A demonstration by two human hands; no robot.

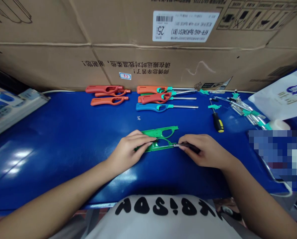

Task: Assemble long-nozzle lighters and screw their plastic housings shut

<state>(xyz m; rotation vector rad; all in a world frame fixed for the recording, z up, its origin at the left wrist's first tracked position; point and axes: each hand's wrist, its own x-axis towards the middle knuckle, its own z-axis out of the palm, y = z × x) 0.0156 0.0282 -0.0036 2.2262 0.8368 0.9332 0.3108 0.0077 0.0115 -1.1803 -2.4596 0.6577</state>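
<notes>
In the middle of the blue table, two green lighter shell halves point(172, 131) lie side by side, with their trigger loops toward my right. My left hand point(126, 148) pinches the rear end of the nearer half and covers part of both. A small dark piece shows by its thumb and index finger. My right hand point(204, 150) is closed round a slim dark tool point(192, 146) with a grey metal tip, whose exact kind I cannot make out. That tip meets the narrow front end of the nearer shell half. Tiny pale coiled bits point(139, 118) lie just beyond the shells.
Red and orange lighter bodies point(108, 101) sit at the back left. Several lighters with metal tubes, including a blue one point(150, 107), lie beside them. A screwdriver point(217, 122), turquoise parts point(250, 113) and a white bag point(282, 93) are right. A cardboard box point(128, 26) walls the back.
</notes>
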